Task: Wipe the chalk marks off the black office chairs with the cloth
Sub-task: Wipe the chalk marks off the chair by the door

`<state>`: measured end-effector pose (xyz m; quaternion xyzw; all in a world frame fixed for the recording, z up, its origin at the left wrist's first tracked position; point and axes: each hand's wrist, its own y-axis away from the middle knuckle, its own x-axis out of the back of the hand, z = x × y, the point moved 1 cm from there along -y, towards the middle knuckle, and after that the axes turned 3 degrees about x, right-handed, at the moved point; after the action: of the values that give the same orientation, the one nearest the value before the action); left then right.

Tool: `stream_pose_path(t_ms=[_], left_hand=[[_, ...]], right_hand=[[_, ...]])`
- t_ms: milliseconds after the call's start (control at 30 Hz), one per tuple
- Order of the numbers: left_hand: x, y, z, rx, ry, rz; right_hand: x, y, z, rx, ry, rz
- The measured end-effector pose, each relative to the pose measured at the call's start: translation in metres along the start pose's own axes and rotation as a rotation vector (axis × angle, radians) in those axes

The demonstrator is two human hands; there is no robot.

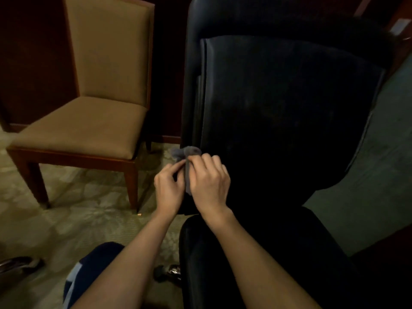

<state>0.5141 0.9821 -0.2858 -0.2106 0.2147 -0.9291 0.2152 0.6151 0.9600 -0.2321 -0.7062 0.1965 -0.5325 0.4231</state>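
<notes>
One black office chair [278, 103] at centre and right, one tan upholstered wooden chair [89, 108] upper left, one grey cloth [187, 152] at centre, two hands, left hand [169, 188], right hand [209, 181], lower centre

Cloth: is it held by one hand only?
No, both the left hand and the right hand pinch the grey cloth at the black chair's left edge.

Tan upholstered wooden chair [93, 103] on patterned carpet [73, 219]; small chalk-like stub [139, 214] near its leg.
</notes>
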Motion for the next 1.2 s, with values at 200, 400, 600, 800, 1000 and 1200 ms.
stream_pose_path(t_ms=[200, 400, 600, 800, 1000, 1200], left_hand=[[-0.015, -0.010, 0.026, 0.081, -0.012, -0.003], [-0.034, 0.058, 0.014, 0.133, -0.077, -0.210], [-0.083, 0.038, 0.069, 0.140, 0.098, -0.439], [-0.101, -0.043, 0.162, -0.132, 0.112, -0.155], [-0.127, -0.072, 0.164, -0.163, -0.085, -0.230], [-0.148, -0.031, 0.108, -0.277, -0.240, -0.373]], right_hand=[[0.009, 0.012, 0.025, -0.145, 0.038, -0.047], [0.034, 0.088, 0.083, -0.390, -0.023, -0.281], [0.060, 0.066, 0.138, -0.588, -0.156, -0.148], [0.102, -0.050, 0.167, -0.448, -0.126, 0.107], [0.089, -0.077, 0.194, -0.472, 0.075, -0.092], [0.054, -0.003, 0.202, -0.464, 0.155, -0.286]])
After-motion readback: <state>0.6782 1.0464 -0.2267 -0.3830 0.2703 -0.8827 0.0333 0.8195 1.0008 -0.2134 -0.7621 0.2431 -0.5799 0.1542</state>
